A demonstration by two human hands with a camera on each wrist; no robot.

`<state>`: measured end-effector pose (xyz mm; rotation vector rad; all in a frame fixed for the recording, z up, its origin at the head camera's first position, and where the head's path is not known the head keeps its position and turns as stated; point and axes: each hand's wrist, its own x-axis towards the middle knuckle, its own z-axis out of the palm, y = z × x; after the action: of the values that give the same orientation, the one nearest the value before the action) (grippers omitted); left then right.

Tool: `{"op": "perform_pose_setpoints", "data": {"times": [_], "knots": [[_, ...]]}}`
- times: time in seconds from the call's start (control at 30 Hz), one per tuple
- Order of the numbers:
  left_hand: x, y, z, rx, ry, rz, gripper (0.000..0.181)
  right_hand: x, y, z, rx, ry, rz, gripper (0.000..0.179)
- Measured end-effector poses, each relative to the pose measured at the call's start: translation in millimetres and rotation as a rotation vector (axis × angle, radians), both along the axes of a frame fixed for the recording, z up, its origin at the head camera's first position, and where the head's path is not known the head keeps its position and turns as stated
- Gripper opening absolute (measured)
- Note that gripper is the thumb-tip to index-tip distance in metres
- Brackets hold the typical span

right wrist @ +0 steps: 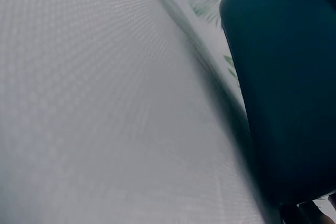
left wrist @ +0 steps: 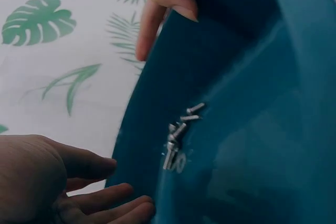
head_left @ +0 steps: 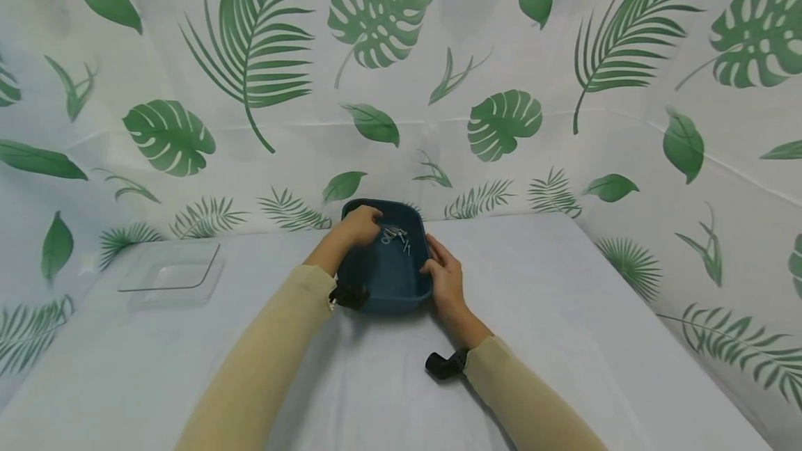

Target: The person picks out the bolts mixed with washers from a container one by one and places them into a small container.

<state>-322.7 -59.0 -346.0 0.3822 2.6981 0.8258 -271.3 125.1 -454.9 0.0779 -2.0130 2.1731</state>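
A deep blue plastic tub (head_left: 390, 280) with rounded corners is tilted over the table, its inside facing me. Several small silver screws (head_left: 396, 234) and a pale ring or two lie together at its far end; they show closer up in the left wrist view as metal screws (left wrist: 176, 139). My right hand (head_left: 445, 277) grips the tub's right wall, thumb over the rim and fingers outside. My left hand (head_left: 358, 227) reaches over the far left part of the tub. In the left wrist view its fingers (left wrist: 113, 199) are loosely extended beside the rim, with a gap below the thumb.
A clear, shallow transparent container (head_left: 172, 275) stands at the left back of the white-covered table (head_left: 539, 312). A white curtain with green leaf prints (head_left: 401, 89) hangs close behind the tub. Each wrist wears a small black camera (head_left: 446, 365).
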Motion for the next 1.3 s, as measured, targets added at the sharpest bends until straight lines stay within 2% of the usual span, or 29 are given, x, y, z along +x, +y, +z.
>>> {"op": "perform_pose_setpoints", "data": {"times": [0.27, 0.4, 0.53, 0.7, 0.77, 0.87, 1.07, 1.3], "knots": [[-7.0, -2.6, -23.0, -0.032, 0.016, -0.036, 0.05, -2.0, -1, 1.5, 0.079, 0.022, -0.014, 0.069], [-13.0, -0.5, -28.7, -0.035, 0.032, -0.019, 0.048, -2.7, -1, 5.9, 0.115, 0.031, -0.009, 0.066], [-17.0, 4.8, -33.3, -0.032, 0.035, -0.025, 0.047, -2.0, 2, 6.3, 0.129, -0.017, 0.024, 0.057], [-16.8, 12.5, -39.6, 0.089, -0.057, -0.014, 0.047, -2.5, 6, 4.1, 0.125, -0.054, 0.077, 0.052], [-16.3, 14.8, -42.0, 0.158, -0.109, 0.005, 0.047, -3.0, 6, 4.0, 0.131, -0.064, 0.083, 0.052], [-18.4, 17.7, -45.7, 0.214, -0.145, 0.019, 0.045, -3.6, 5, 4.5, 0.152, -0.078, 0.073, 0.055], [-27.2, 23.6, -52.1, 0.247, -0.147, 0.033, 0.04, 1.5, 5, 14.0, 0.118, -0.08, 0.047, 0.059], [-32.6, 26.4, -60.5, 0.274, -0.147, 0.082, 0.032, 15.0, -3, 29.9, 0.158, -0.049, 0.05, 0.058]]}}
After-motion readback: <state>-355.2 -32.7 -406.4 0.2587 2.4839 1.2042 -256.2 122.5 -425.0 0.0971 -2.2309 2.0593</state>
